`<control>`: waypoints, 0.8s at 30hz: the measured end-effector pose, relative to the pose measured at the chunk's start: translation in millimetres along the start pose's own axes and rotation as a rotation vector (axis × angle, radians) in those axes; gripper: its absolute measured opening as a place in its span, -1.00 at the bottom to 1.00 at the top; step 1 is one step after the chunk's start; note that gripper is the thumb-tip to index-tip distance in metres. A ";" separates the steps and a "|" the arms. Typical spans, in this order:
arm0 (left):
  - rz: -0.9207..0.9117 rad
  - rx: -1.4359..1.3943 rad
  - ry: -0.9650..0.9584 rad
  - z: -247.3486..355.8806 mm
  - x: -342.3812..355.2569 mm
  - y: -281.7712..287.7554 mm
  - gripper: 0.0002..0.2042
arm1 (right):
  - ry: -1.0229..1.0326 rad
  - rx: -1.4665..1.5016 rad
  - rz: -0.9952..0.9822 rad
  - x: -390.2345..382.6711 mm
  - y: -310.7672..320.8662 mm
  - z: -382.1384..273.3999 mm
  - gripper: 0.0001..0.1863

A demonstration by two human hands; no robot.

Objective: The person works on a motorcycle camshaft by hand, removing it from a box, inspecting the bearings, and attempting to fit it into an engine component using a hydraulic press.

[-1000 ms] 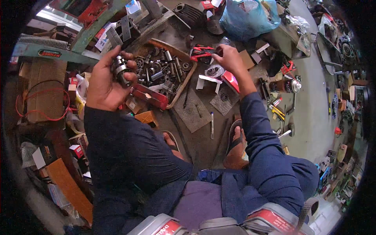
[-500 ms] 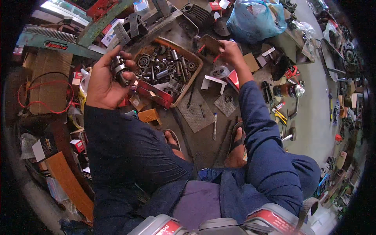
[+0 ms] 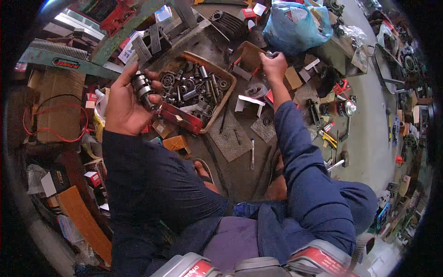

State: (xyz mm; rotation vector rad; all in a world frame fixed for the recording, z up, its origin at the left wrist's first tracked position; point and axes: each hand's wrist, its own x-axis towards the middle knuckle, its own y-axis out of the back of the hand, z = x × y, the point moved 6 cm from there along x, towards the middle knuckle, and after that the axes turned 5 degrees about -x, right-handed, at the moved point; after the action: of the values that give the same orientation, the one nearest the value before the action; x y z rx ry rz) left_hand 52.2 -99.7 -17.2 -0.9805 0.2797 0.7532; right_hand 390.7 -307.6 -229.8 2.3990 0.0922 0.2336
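A shiny metal camshaft (image 3: 143, 87) with rounded lobes lies in my left hand (image 3: 124, 101), palm up, fingers curled around it. Across from it, my right hand (image 3: 275, 69) is closed, with a bit of something small and shiny showing at its fingertips; I cannot make out what it is. Just left of that hand stands an open brown cardboard box (image 3: 249, 56). Between my hands sits a tray (image 3: 224, 102) heaped with gears, shafts and other metal parts. A long red box (image 3: 181, 117) rests along its near side.
A blue plastic bag (image 3: 295, 27) stands beyond my right hand. Below it are an open white carton (image 3: 249, 106), a textured grey sheet (image 3: 229, 138) and a pen (image 3: 252, 153). A spray can (image 3: 339, 108) and yellow-handled pliers (image 3: 329, 140) lie to the right. A green metal frame (image 3: 69, 62) stands at left.
My right hand has come off the cardboard box's edge and drawn slightly nearer, with something shiny now showing at its fingers. My left hand still holds the camshaft, turned slightly.
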 end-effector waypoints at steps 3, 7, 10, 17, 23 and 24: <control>0.013 -0.022 0.019 -1.4 0.0 2.0 -0.74 | -0.082 0.069 -0.027 -7.1 -4.7 4.8 -0.52; 0.056 -0.014 -0.008 1.3 -0.7 7.4 -0.75 | -0.099 0.107 0.002 -16.5 -4.7 -1.5 -0.58; 0.077 -0.007 -0.014 1.2 0.2 6.9 -0.74 | -0.133 0.258 0.077 -21.9 -7.3 2.2 -0.64; 0.027 -0.002 -0.005 0.4 5.1 9.2 -0.73 | 0.381 -0.162 -0.246 -31.0 -53.0 -8.7 -0.73; -0.108 -0.027 -0.012 -1.4 -2.5 -3.7 -0.66 | 0.435 -0.233 -0.275 -47.3 -71.4 -13.7 -0.69; -0.105 -0.026 -0.019 -0.7 -3.5 -3.8 -0.66 | 0.440 -0.227 -0.276 -48.0 -74.7 -14.1 -0.69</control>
State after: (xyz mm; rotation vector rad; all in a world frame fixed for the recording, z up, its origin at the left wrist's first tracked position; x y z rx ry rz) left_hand 52.4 -103.1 -13.3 -1.0047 0.2010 0.6712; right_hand 340.8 -249.1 -276.4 2.0451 0.5639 0.6030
